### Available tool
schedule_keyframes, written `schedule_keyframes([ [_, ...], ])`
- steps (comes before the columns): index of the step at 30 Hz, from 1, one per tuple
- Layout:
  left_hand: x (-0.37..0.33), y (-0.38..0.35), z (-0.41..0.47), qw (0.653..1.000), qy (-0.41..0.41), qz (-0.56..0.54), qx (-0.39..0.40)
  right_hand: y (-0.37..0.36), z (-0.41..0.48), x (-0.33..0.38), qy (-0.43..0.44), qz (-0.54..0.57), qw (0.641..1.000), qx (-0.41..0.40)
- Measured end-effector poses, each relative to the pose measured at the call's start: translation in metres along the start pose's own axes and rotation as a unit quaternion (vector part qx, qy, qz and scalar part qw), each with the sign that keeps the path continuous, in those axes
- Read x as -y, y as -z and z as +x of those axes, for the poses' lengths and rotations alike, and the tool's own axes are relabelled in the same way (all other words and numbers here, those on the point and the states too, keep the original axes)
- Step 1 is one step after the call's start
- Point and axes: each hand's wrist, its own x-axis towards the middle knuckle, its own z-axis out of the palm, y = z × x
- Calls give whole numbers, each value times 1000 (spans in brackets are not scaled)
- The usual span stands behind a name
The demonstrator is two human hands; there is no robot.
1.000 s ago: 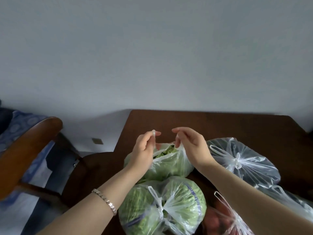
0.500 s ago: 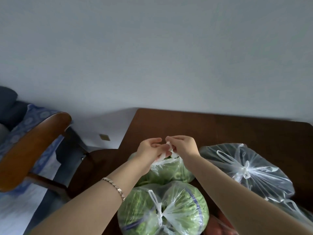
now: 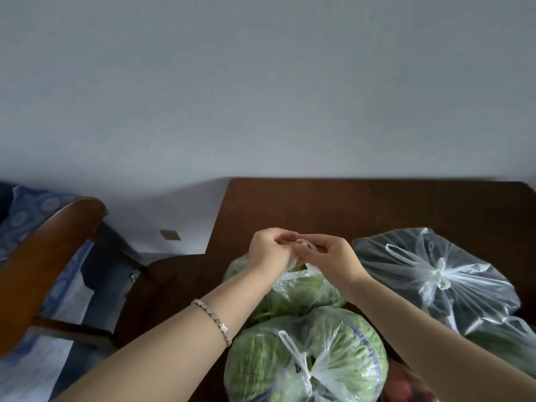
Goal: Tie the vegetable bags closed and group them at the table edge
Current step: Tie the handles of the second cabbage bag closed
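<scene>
Left of the dark brown wooden table (image 3: 377,204) stands a curved wooden chair back (image 3: 43,256). Over the table's near left part, the left hand (image 3: 268,250) and right hand (image 3: 330,256) meet, fingers curled, pinching the top of the thin clear plastic bag of leafy greens (image 3: 301,288). The likely risks are that slick film slips from the fingertips, leaving a loose knot, or that a hard tug tears it. Counted on the table are one untied bag and two knotted ones: the clear plastic bag of round green cabbage (image 3: 304,358) and the clear plastic bag of dark contents (image 3: 435,274). Others are cropped and uncountable.
</scene>
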Motion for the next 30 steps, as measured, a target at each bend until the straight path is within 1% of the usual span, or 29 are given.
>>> schedule_keyframes([
  [2, 4, 1, 2, 1000, -4, 9, -1, 1, 2, -5, -9, -30, 999, -30],
  [3, 6, 1, 2, 1000, 0, -3, 6, 3, 3, -7, -12, -52, 998, -41],
  [6, 5, -3, 1, 998, 33, -47, 21, 6, 6, -12, 19, -124, 991, -54],
  [7, 3, -6, 2, 995, 60, -79, 20, 6, 7, -14, 35, -149, 986, -61],
  [8, 2, -8, 3, 987, 106, -123, 17, 7, 7, -15, 50, -171, 981, -70],
  [10, -1, -11, 6, 957, 209, -199, 8, 9, 6, -17, 63, -179, 977, -95],
  [11, -1, -11, 6, 947, 236, -218, 11, 11, 5, -17, 62, -165, 979, -106],
  [12, 0, -11, 8, 942, 244, -230, 23, 12, 4, -17, 62, -149, 980, -114],
  [14, 4, -9, 8, 937, 231, -254, 59, 13, 3, -18, 82, -157, 976, -126],
  [17, 12, -5, 7, 931, 191, -296, 100, 11, 2, -15, 103, -216, 962, -131],
  [20, 18, 0, 8, 921, 152, -337, 122, 9, 1, -8, 57, -208, 969, -118],
  [22, 20, 3, 8, 917, 139, -350, 134, 7, -1, -3, 26, -193, 976, -94],
  [25, 20, 5, 5, 918, 125, -347, 148, 4, -4, 0, 15, -145, 988, -51],
  [26, 20, 5, 6, 921, 119, -340, 149, 4, -5, 1, 14, -119, 991, -51],
  [27, 18, 6, 5, 925, 108, -327, 157, 4, -4, -1, 12, -92, 993, -66],
  [28, 17, 6, 5, 937, 85, -295, 165, 4, -3, -3, 6, -65, 994, -92],
  [29, 15, 7, 4, 957, 46, -227, 173, 5, -1, -6, -7, -41, 992, -121],
  [30, 13, 7, 2, 978, -6, -115, 172, 6, 1, -8, -26, -24, 988, -149],
])
